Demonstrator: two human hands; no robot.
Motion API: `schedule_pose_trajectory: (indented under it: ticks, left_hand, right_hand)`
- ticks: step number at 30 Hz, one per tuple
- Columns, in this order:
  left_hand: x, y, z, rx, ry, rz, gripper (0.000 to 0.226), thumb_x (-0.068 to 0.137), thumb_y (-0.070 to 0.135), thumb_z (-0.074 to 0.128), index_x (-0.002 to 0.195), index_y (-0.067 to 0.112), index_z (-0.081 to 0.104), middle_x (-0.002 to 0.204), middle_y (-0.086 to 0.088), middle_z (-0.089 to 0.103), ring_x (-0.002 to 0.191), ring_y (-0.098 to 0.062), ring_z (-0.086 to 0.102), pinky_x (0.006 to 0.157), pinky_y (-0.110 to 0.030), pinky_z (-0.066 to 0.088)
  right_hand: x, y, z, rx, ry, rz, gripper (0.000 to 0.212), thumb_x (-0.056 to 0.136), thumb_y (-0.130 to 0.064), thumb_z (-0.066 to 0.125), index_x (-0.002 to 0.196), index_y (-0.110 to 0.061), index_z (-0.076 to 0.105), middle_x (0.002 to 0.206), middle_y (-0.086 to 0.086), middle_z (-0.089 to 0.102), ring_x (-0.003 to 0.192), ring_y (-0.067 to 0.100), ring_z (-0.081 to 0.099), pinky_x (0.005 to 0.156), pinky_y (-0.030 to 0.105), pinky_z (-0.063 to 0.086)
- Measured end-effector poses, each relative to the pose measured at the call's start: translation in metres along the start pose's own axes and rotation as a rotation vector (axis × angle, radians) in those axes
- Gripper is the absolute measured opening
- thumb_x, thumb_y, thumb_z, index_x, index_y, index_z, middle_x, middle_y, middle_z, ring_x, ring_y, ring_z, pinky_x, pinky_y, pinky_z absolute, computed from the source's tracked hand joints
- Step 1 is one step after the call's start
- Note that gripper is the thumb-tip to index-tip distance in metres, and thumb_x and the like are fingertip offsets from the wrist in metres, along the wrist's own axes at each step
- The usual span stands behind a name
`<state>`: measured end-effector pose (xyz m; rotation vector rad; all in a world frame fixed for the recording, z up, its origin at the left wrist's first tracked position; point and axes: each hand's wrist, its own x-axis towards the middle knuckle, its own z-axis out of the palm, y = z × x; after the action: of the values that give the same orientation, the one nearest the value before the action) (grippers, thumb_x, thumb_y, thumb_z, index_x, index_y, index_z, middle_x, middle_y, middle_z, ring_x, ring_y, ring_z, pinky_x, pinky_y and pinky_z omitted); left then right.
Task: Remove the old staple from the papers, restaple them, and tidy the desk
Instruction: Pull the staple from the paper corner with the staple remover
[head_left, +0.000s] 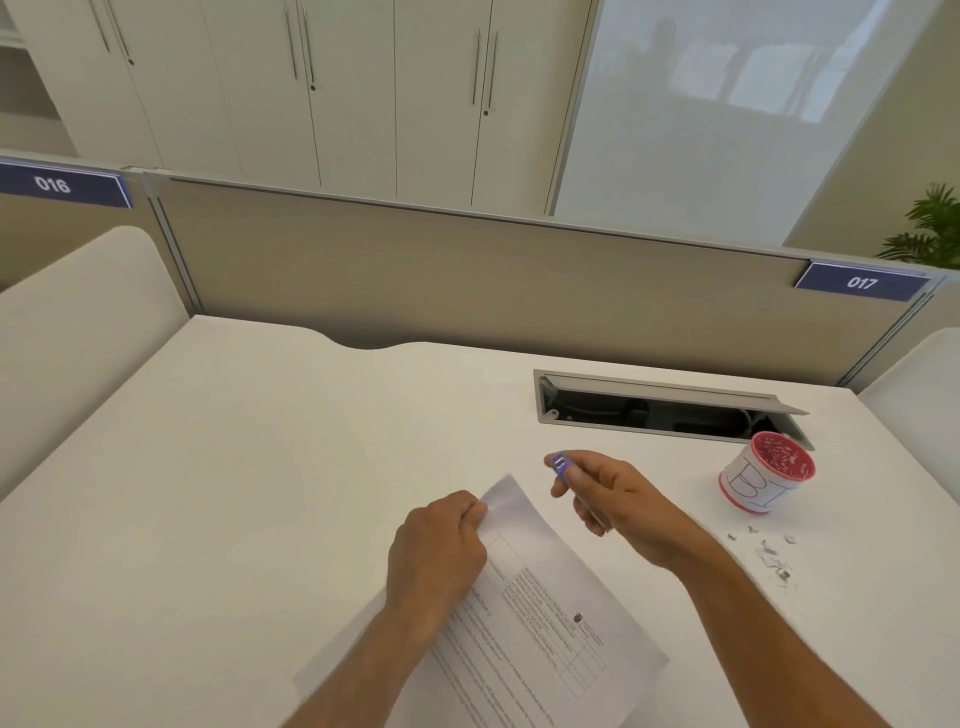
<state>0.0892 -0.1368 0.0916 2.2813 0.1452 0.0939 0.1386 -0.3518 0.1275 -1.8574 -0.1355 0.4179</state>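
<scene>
Papers (535, 597) lie on the white surface (234, 467) near its front edge, set at an angle, with printed text and a table on the top sheet. Their far corner is lifted a little off the surface, where the left hand (441, 551) has its grip closed on it, fingers and thumb curled round the edge of the sheets. The left forearm crosses over the lower left part of the papers.

Just beyond that corner, and apart from it, the right hand (618, 493) hovers above the surface with its grip closed on a small blue and silver tool (560, 464). The tool's head sticks out past the fingertips and points toward the raised corner; its other end lies under the palm. Whether it is a staple remover or a small stapler cannot be told.

To the right of the right forearm, a scatter of small metal scraps (769, 551) lies on the surface; they look like bent staples, though they are too small to be sure. Behind them stands a red cup (766, 473) wrapped in white paper with large drawn letters. Just behind the cup, a cable hatch (665, 410) set into the surface stands open. A beige partition (467, 275) runs along the back and bears a blue sign reading 017 (861, 282).
</scene>
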Motion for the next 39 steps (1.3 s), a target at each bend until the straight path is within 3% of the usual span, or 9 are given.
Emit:
schedule_pose_trajectory:
  ticks: [2, 4, 7, 11, 21, 24, 29, 34, 39]
  left_hand:
    - [-0.007, 0.001, -0.004, -0.014, 0.008, 0.016, 0.027, 0.097, 0.031, 0.047, 0.073, 0.021, 0.057, 0.061, 0.005, 0.056, 0.065, -0.022, 0.057, 0.059, -0.032, 0.045]
    - [-0.013, 0.004, -0.007, -0.02, 0.01, 0.038, 0.027, 0.097, 0.03, 0.048, 0.073, 0.023, 0.056, 0.062, 0.005, 0.057, 0.065, -0.022, 0.057, 0.059, -0.032, 0.045]
    - [-0.02, 0.005, -0.01, -0.025, 0.021, 0.071, 0.026, 0.096, 0.03, 0.049, 0.071, 0.024, 0.054, 0.062, 0.005, 0.058, 0.065, -0.022, 0.056, 0.06, -0.033, 0.045]
    - [-0.027, 0.006, -0.016, -0.019, 0.027, 0.096, 0.026, 0.097, 0.031, 0.048, 0.075, 0.021, 0.059, 0.065, 0.003, 0.062, 0.066, -0.022, 0.058, 0.061, -0.035, 0.048]
    - [-0.041, 0.013, -0.025, 0.013, 0.024, 0.139, 0.025, 0.098, 0.033, 0.045, 0.082, 0.024, 0.061, 0.072, 0.005, 0.065, 0.067, -0.017, 0.059, 0.062, -0.032, 0.049]
    - [-0.043, 0.015, -0.027, 0.017, 0.018, 0.156, 0.022, 0.099, 0.035, 0.045, 0.086, 0.027, 0.061, 0.075, 0.007, 0.064, 0.068, -0.015, 0.06, 0.061, -0.028, 0.049]
    - [-0.046, 0.017, -0.03, 0.019, -0.002, 0.175, 0.02, 0.099, 0.036, 0.044, 0.091, 0.027, 0.061, 0.077, 0.01, 0.062, 0.067, -0.015, 0.059, 0.057, -0.018, 0.039]
    - [-0.049, 0.015, -0.03, 0.028, -0.014, 0.186, 0.019, 0.099, 0.039, 0.042, 0.088, 0.031, 0.055, 0.077, 0.01, 0.062, 0.067, -0.013, 0.058, 0.055, -0.017, 0.039]
    - [-0.05, 0.013, -0.027, 0.034, -0.001, 0.223, 0.024, 0.099, 0.046, 0.038, 0.094, 0.03, 0.055, 0.08, 0.01, 0.065, 0.067, -0.012, 0.061, 0.062, -0.025, 0.053]
  right_hand:
    - [-0.005, -0.006, 0.008, -0.216, -0.024, 0.014, 0.036, 0.086, -0.051, 0.056, 0.116, -0.031, 0.062, 0.096, -0.005, 0.069, 0.066, 0.005, 0.054, 0.059, 0.019, 0.045]
    - [-0.009, -0.01, 0.015, -0.378, -0.031, 0.018, 0.036, 0.088, -0.049, 0.058, 0.119, -0.032, 0.06, 0.105, -0.01, 0.067, 0.082, 0.006, 0.062, 0.066, 0.017, 0.05]
    - [-0.015, -0.016, 0.022, -0.52, -0.032, -0.035, 0.039, 0.087, -0.047, 0.062, 0.121, -0.027, 0.063, 0.111, -0.011, 0.064, 0.097, 0.015, 0.063, 0.081, 0.025, 0.054]
    - [-0.025, -0.03, 0.024, -0.551, -0.052, -0.083, 0.041, 0.084, -0.049, 0.065, 0.118, -0.026, 0.066, 0.11, -0.009, 0.066, 0.098, 0.019, 0.064, 0.086, 0.034, 0.055]
    - [-0.033, -0.05, 0.038, -0.631, -0.081, -0.109, 0.051, 0.086, -0.043, 0.066, 0.129, -0.017, 0.059, 0.127, 0.002, 0.063, 0.108, 0.017, 0.061, 0.09, 0.026, 0.051]
    - [-0.034, -0.053, 0.043, -0.649, -0.082, -0.117, 0.047, 0.085, -0.043, 0.067, 0.122, -0.014, 0.065, 0.117, 0.007, 0.067, 0.102, 0.023, 0.063, 0.088, 0.034, 0.054]
    - [-0.035, -0.054, 0.048, -0.589, -0.083, -0.151, 0.031, 0.085, -0.041, 0.068, 0.109, -0.021, 0.072, 0.099, -0.006, 0.07, 0.078, 0.011, 0.063, 0.071, 0.019, 0.052]
    - [-0.038, -0.052, 0.051, -0.537, -0.065, -0.153, 0.022, 0.085, -0.037, 0.069, 0.098, -0.021, 0.076, 0.087, -0.011, 0.07, 0.073, 0.014, 0.063, 0.068, 0.023, 0.054]
    - [-0.041, -0.052, 0.053, -0.535, -0.05, -0.184, 0.01, 0.085, -0.039, 0.069, 0.087, -0.029, 0.071, 0.088, -0.009, 0.07, 0.068, 0.011, 0.063, 0.063, 0.017, 0.051]
